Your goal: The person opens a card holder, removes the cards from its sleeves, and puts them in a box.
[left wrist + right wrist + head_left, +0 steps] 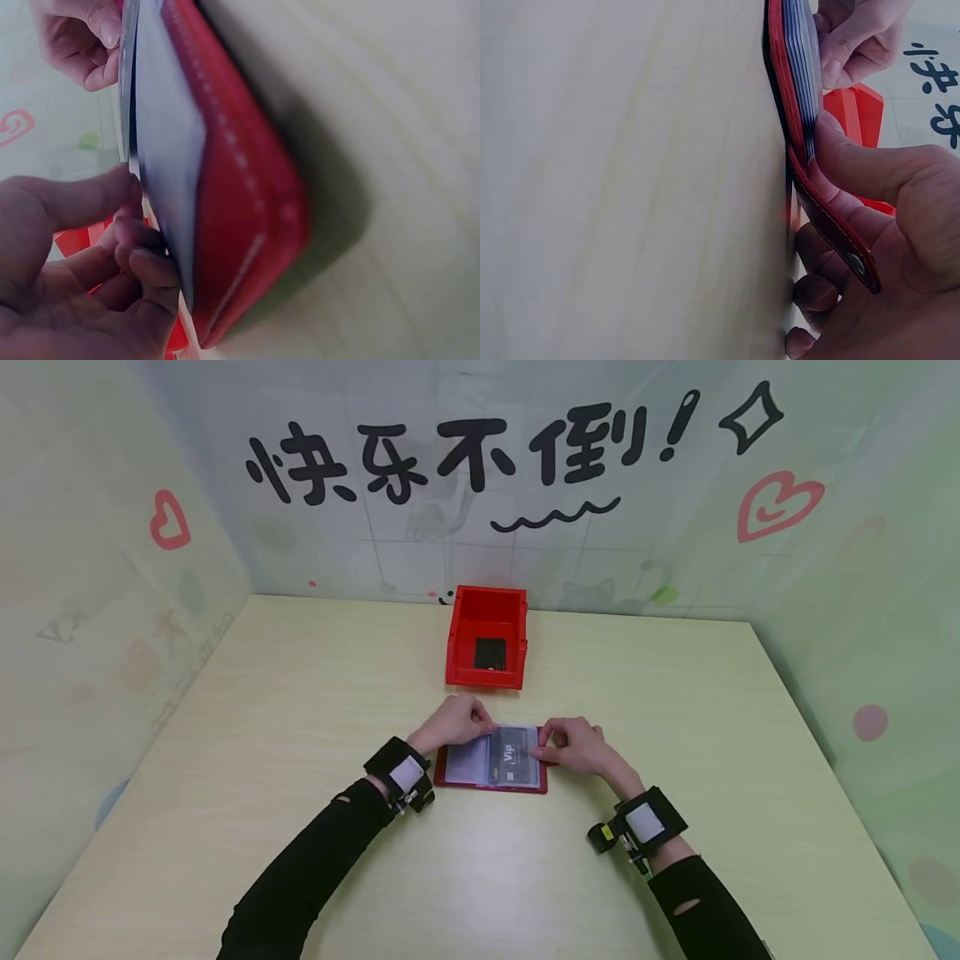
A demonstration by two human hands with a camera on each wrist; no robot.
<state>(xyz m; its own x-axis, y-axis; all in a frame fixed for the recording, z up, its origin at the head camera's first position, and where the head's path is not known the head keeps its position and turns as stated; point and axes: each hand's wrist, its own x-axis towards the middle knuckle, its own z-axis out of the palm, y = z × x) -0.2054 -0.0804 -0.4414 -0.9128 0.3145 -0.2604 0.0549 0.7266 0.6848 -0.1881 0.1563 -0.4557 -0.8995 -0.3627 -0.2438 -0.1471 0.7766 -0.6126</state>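
Note:
A red card holder lies open on the table, its clear plastic sleeves spread to both sides. A grey card marked "Vip" shows in the right-hand page. My left hand pinches the top edge of a sleeve near the middle fold, thumb against fingertips; whether a card edge is also between them is hidden. At the right edge, my right hand grips the holder, its thumb on the stacked sleeves. A strap with a metal snap sticks out beside the right palm in the right wrist view.
Behind the card holder stands a red plastic bin with a flat black object inside. The pale wooden table is bordered by printed walls at the back and both sides.

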